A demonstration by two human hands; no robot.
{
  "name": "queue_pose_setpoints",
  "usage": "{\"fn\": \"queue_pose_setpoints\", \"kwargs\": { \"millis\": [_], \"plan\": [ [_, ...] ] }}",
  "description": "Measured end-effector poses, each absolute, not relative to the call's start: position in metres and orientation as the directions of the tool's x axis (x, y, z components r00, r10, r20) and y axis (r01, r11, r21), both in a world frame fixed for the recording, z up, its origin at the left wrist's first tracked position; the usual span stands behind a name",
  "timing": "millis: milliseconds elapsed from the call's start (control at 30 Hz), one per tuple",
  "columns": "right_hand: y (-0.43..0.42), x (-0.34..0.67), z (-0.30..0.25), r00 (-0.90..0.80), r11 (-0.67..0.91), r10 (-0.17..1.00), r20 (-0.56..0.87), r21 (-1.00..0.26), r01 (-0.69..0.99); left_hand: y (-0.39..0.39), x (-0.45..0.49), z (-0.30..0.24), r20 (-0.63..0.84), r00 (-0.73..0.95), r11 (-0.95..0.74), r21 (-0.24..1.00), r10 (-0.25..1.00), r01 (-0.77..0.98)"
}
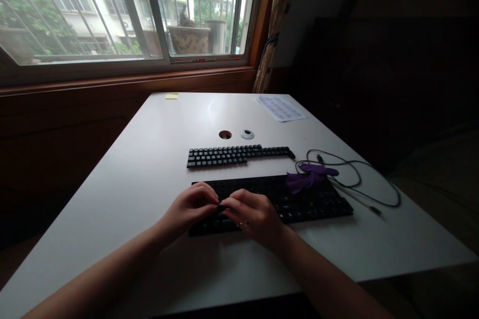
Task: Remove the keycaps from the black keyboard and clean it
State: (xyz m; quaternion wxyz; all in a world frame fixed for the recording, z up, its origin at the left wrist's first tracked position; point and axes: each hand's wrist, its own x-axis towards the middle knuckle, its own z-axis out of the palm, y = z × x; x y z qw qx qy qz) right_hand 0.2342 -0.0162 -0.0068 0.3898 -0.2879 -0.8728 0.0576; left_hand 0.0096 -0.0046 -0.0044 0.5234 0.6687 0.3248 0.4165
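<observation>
A black keyboard base (310, 203) lies on the white table (149, 169) in front of me. My left hand (190, 207) and my right hand (250, 214) rest over its left part. Their fingertips meet in a pinch on a small black keycap (221, 206). Behind the base, several loose black keycaps (235, 154) are laid out in tidy rows. A purple keycap puller (309, 175) lies on the base's right end.
A black cable (355, 179) coils at the right of the keyboard. Farther back are a round cable hole (225, 134), its grey cap (247, 134), a printed sheet (281, 108) and a yellow sticky note (171, 95). A window fills the wall behind.
</observation>
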Motion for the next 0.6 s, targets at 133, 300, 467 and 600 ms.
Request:
{"fn": "queue_pose_setpoints", "kwargs": {
  "millis": [133, 300, 467, 600],
  "plan": [
    [-0.0174, 0.2335, -0.0058, -0.535, 0.832, 0.54, 0.65, -0.315, 0.457, -0.004, 0.0091, -0.0044, 0.181, 0.438, -0.202, 0.979, 0.881, 0.002],
    [-0.0186, 0.2312, -0.0045, -0.547, 0.837, 0.531, 0.647, -0.297, 0.46, -0.004, 0.0078, -0.0051, 0.108, 0.45, -0.11, 0.994, 0.887, -0.021],
    [-0.0167, 0.2301, -0.0072, -0.558, 0.824, 0.553, 0.619, -0.308, 0.475, -0.0042, 0.0072, -0.0064, 0.048, 0.458, -0.019, 0.998, 0.888, -0.067],
    [-0.0158, 0.2296, -0.0079, -0.565, 0.823, 0.55, 0.615, -0.286, 0.491, -0.0037, 0.0066, -0.0064, 0.038, 0.467, -0.004, 0.997, 0.883, -0.074]
  ]
}}
